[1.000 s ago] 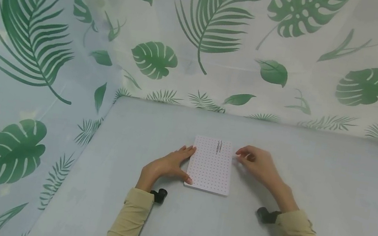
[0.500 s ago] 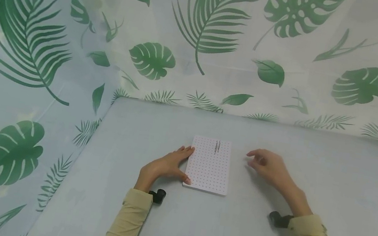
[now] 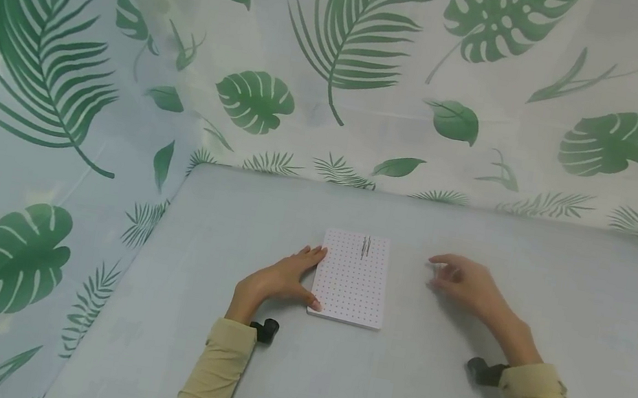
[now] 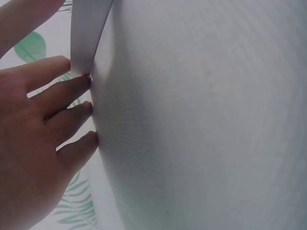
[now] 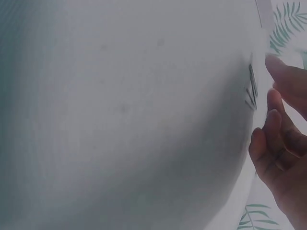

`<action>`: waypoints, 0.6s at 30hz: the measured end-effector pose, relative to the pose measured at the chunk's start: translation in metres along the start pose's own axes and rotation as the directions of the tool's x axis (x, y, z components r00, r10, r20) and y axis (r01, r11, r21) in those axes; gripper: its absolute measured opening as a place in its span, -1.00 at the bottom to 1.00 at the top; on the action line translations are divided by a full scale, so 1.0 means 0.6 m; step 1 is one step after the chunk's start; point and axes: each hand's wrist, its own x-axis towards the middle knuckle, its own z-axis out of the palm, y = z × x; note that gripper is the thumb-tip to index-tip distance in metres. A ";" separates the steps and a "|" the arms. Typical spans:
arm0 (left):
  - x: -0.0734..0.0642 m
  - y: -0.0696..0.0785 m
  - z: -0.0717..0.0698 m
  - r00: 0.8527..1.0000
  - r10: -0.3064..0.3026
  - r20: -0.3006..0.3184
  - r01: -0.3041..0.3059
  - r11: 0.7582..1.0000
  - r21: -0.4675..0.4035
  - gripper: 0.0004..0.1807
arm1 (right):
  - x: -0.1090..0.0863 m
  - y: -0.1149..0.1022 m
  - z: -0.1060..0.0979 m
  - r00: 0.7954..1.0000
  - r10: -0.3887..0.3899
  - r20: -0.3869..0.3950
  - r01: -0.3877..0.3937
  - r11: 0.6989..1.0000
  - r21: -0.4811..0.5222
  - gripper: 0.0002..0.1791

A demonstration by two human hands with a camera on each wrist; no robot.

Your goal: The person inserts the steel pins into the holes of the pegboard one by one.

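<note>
A thin white board [image 3: 350,287] with rows of small dots or holes lies flat on the table. Several thin dark pins [image 3: 366,247] show near its top right. My left hand [image 3: 278,276] rests at the board's left side, straight fingertips along the edge and thumb on the lower left corner. In the left wrist view the fingers meet the board's pale edge [image 4: 86,38]. Right of the board, my right hand [image 3: 465,283] hovers low with thumb and index finger apart, the other fingers bent. Close by its fingertips, several thin metal pins [image 5: 252,85] show in the right wrist view.
A white cloth [image 3: 276,387] covers the table. Leaf-patterned curtains [image 3: 373,96] hang behind it and along the left. Each wrist carries a small black camera, one on the left [image 3: 265,331] and one on the right [image 3: 482,371].
My right hand has moved right, away from the board's right edge, and its thumb and index finger have spread. The left hand and the board have stayed in place.
</note>
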 end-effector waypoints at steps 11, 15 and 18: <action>0.000 -0.004 0.001 1.000 0.009 -0.004 -0.009 1.000 -0.009 0.24 | -0.006 0.008 -0.002 0.994 0.039 0.102 -0.041 0.999 0.019 -0.41; 0.000 -0.003 0.001 1.000 0.007 -0.005 -0.007 1.000 -0.008 0.24 | -0.007 0.008 -0.001 0.993 0.053 0.105 -0.055 0.998 0.015 -0.44; 0.001 -0.003 0.001 1.000 0.003 -0.007 -0.003 1.000 -0.005 0.24 | -0.007 0.010 0.000 0.993 0.057 0.100 -0.059 0.998 0.014 -0.44</action>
